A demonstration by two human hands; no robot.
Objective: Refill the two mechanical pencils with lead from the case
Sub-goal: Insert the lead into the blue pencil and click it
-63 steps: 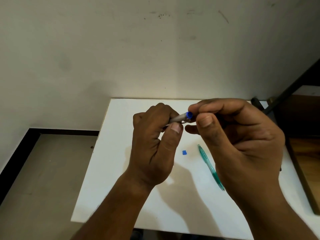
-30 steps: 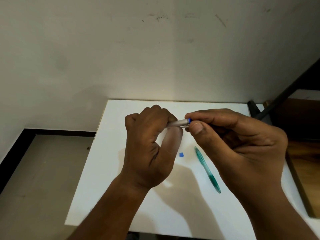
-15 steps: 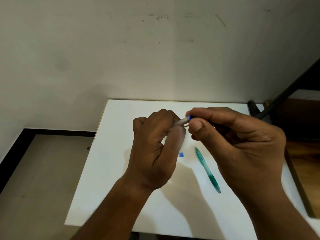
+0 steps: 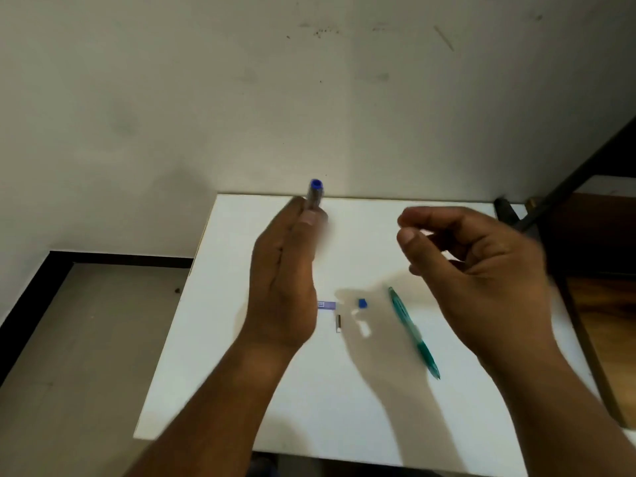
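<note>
1. Your left hand [image 4: 285, 270] grips the grey mechanical pencil [image 4: 316, 196] upright; steady it so lead drops straight in.
2. Your right hand [image 4: 481, 270] hovers curled; whether it pinches lead, I cannot tell.
3. The lead case [image 4: 327, 305], half hidden, lies beside your left hand; the green pencil [image 4: 411, 330] lies beside your right.

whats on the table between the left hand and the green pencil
Head view: a pale purple strip beside the left hand, a tiny dark-and-white piece, then a small blue cap nearest the green pencil.
</note>
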